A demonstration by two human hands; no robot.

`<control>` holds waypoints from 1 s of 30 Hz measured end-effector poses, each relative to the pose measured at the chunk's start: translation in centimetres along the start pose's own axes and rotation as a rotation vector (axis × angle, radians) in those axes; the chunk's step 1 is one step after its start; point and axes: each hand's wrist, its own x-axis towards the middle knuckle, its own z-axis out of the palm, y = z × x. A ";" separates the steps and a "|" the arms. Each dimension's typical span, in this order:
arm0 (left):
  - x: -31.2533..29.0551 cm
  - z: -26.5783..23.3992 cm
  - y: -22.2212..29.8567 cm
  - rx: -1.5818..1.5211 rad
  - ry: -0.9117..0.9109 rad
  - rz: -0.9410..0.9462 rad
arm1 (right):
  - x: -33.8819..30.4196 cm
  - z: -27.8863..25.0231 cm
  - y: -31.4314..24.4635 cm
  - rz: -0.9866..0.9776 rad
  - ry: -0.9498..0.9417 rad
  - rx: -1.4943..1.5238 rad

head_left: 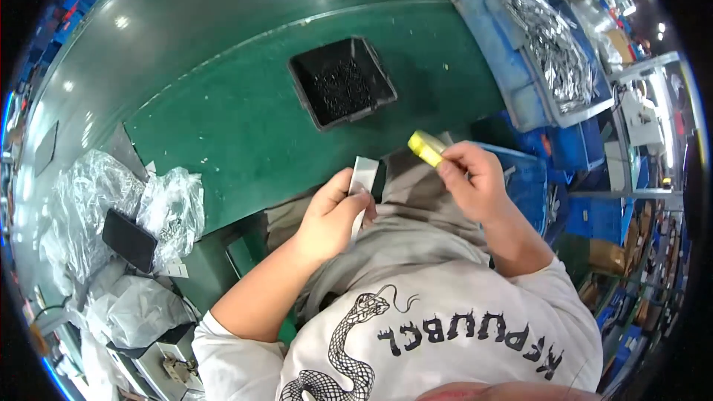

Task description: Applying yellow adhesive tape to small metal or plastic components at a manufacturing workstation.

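Head view: at lower centre of the frame, the left hand (pixel 333 213) is closed about a pale, flat strip (pixel 364 173), thumb on its face and fingers wrapped behind; the strip stands tilted, upper end free, above the wearer's lap near the bench (pixel 238 126) edge; right of centre, the right hand (pixel 475 182) pinches a short yellow object (pixel 426 150) between thumb and fingers, its exact kind unclear to me from here; the two held pieces are apart.

The strip would seem light and stiff, with a smooth face apt to slip; its long edges, near the middle, look the surest hold; the yellow piece, likewise light by its look, is best gripped by its near end, as here.

At upper centre, a black tray (pixel 362 113) contains small dark parts (pixel 343 89); at upper right, a blue bin (pixel 512 67) holds shiny silvery pieces (pixel 553 44); at left lie clear plastic bags (pixel 89 193).
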 end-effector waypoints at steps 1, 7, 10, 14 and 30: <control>-0.1 0.1 0.0 -0.019 0.010 0.008 | -0.6 0.3 -0.8 0.046 -0.090 -0.001; -0.5 0.5 0.1 0.199 0.040 0.023 | 0.0 1.5 -2.5 0.069 -0.234 0.119; -0.4 0.6 -0.5 0.291 0.078 0.073 | 0.3 1.9 -2.8 0.046 -0.232 0.122; -0.5 1.1 -0.5 0.266 0.141 0.067 | 0.4 2.1 -2.9 0.047 -0.259 0.089; -0.3 1.1 -0.4 0.219 0.125 0.059 | 0.4 2.8 -2.7 -0.016 -0.246 0.042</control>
